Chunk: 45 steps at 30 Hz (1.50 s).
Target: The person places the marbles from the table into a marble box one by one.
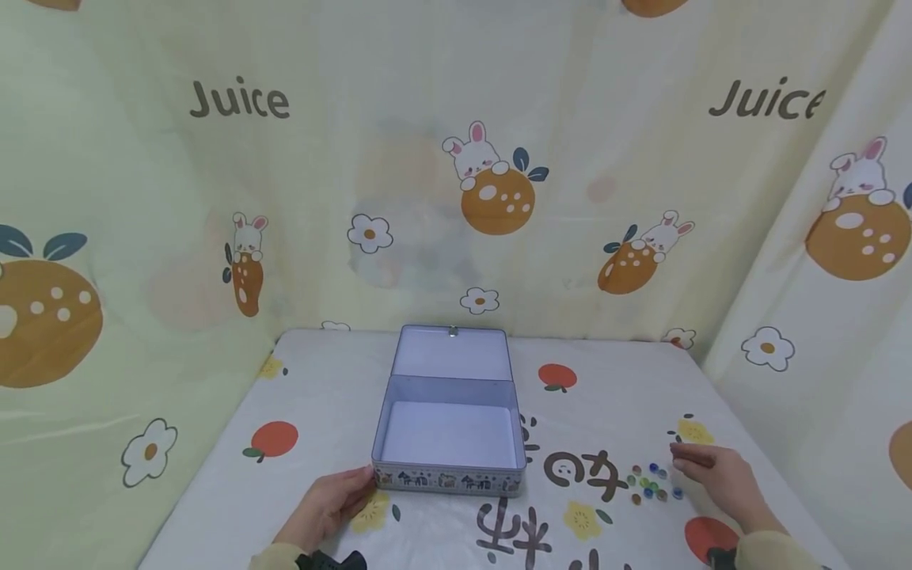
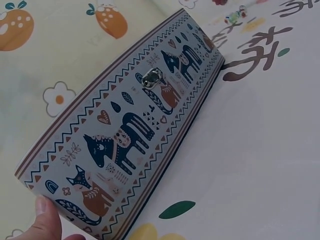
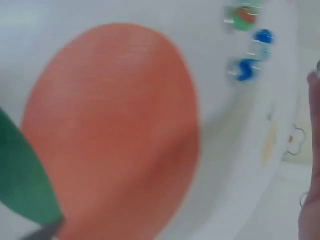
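A tin box (image 1: 449,477) with a printed animal pattern stands on the table, its hinged lid (image 1: 452,354) raised and its inside bare. At the box's front left corner, my left hand (image 1: 329,503) holds on with its fingertips; a fingertip (image 2: 46,212) shows at the end of the patterned front. To the right lie several glass marbles (image 1: 654,484) in a loose group. My right hand (image 1: 723,479) is just beyond them, thumb and fingers together. A small glassy marble (image 3: 318,68) shows at its fingertip in the right wrist view, mostly cut off by the frame edge.
A white cloth with printed fruit, flowers and dark lettering covers the table (image 1: 442,530). Printed curtains (image 1: 399,158) rise behind it and on both sides. The box's metal clasp (image 2: 153,78) is on its front in the left wrist view.
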Each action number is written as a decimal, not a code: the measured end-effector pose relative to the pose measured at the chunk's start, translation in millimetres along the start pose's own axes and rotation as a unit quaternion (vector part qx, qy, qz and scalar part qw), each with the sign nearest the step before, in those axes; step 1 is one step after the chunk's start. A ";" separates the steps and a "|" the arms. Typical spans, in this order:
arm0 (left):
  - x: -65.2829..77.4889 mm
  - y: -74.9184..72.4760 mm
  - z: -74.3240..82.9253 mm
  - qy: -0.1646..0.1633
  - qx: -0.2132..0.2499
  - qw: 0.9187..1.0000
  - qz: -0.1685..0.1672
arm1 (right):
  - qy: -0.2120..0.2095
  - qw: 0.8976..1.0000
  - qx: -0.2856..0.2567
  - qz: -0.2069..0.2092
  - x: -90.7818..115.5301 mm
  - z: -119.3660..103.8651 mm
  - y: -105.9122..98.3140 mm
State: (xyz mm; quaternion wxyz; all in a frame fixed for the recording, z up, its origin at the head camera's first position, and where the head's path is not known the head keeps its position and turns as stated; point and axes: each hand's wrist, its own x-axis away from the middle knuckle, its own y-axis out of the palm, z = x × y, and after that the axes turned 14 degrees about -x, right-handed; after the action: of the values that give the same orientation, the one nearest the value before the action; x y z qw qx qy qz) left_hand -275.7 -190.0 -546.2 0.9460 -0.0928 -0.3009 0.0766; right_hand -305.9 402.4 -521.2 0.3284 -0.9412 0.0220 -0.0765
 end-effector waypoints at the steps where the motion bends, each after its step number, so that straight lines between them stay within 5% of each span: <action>1: 0.2 -0.9 0.7 0.001 0.000 1.000 0.000 | -0.002 1.000 -0.024 -0.004 1.1 -1.4 -3.4; 7: 0.5 -5.6 3.3 0.007 0.001 1.000 -0.005 | -0.004 0.992 -0.121 -0.030 6.6 -9.8 -14.4; 13: 0.3 -7.9 4.4 0.002 -0.005 1.000 0.001 | -0.054 0.981 -0.180 -0.038 5.7 -18.0 -2.1; 17: 0.3 -10.3 3.6 -0.002 -0.002 1.000 0.000 | -0.077 0.974 -0.206 -0.050 0.9 -41.2 19.7; 31: -2.2 -2.9 -2.7 0.004 0.008 1.000 0.006 | -0.137 0.958 -0.208 -0.141 -27.6 -180.2 144.4; 37: -6.3 -0.2 -4.3 -0.007 0.005 1.000 0.002 | -0.128 0.957 -0.214 -0.146 -35.0 -202.1 169.9; 45: -5.4 1.7 -3.2 0.003 0.016 1.000 0.018 | -0.131 0.954 -0.228 -0.145 -40.7 -207.8 176.3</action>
State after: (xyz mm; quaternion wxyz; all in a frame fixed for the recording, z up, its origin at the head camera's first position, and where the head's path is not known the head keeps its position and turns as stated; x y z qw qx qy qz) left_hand -278.3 -189.8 -552.1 0.9468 -0.0831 -0.2951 0.0982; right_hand -377.5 140.3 -475.5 0.0904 -0.9858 -0.1414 0.0079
